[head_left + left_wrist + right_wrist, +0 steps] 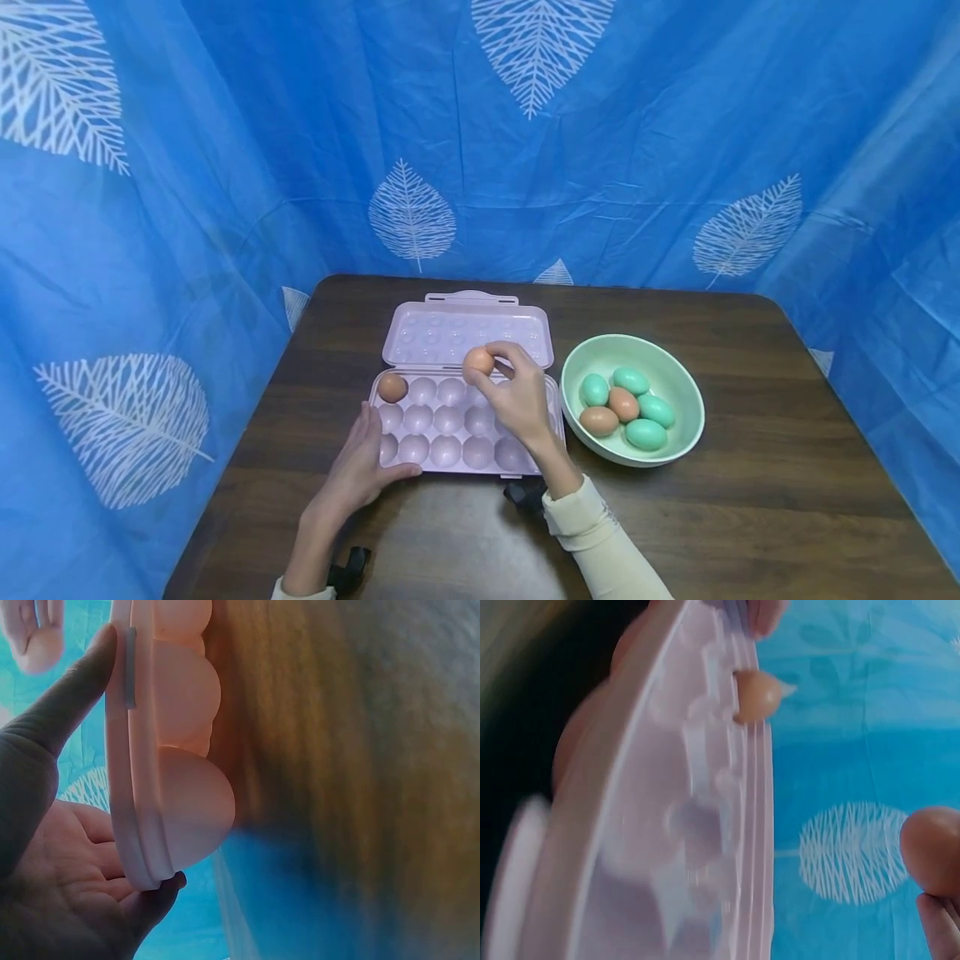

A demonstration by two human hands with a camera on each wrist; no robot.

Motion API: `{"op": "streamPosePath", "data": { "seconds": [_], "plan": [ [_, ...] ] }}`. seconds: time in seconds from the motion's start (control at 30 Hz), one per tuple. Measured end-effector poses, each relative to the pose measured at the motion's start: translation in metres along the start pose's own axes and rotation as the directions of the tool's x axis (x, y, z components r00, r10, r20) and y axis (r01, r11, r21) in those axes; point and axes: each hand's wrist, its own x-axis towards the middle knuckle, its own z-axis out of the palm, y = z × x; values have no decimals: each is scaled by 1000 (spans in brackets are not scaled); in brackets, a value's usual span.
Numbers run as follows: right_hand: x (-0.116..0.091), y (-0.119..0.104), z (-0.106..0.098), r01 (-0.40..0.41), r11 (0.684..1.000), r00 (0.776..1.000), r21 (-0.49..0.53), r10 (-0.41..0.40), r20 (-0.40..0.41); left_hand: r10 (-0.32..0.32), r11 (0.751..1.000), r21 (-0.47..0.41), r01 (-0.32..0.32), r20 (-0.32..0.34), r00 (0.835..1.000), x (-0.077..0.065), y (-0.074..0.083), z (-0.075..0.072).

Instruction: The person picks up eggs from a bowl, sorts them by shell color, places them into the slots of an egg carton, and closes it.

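Note:
A pink egg carton (462, 433) lies unfolded, its lid (468, 333) tipped back behind the cups. One brown egg (392, 387) sits in the far-left cup. My right hand (521, 400) pinches another brown egg (478, 364) between thumb and fingers, above the carton's back part near the hinge; the right wrist view shows this held egg (934, 851) at its edge. At the carton's front-left corner, my left hand (360, 467) holds the rim, its thumb along the front edge and its fingers on the left side. The left wrist view shows the thumb (75, 694) against the rim.
To the right of the carton stands a light green bowl (684, 387) holding several green eggs (647, 434) and two brown eggs (599, 421). The dark wooden table (780, 467) carries both. Blue cloth (645, 150) with white leaf prints hangs behind and at the sides.

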Motion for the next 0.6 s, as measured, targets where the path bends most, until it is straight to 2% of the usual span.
{"op": "streamPosePath", "data": {
  "seconds": [0.07, 0.3, 0.47, 0.6],
  "plan": [
    [1, 0, 9, -20, 1000, 1000, 14, 19, 19, 2, 1000, -1, -2, 1, 1000, 0, 1, 0],
    [-7, 45, 49, -24, 1000, 992, -5, 24, 121, 10, 1000, 10, -10, -2, 1000, 1, 0, 1],
    [-12, 53, 76, -49, 995, 985, -86, 62, 158, 21, 1000, 12, -21, -20, 1000, 1, -2, 0],
    [-14, 56, 89, -78, 984, 981, -163, 105, 165, 34, 999, 9, -34, -23, 999, 0, -3, 1]
  ]
}}
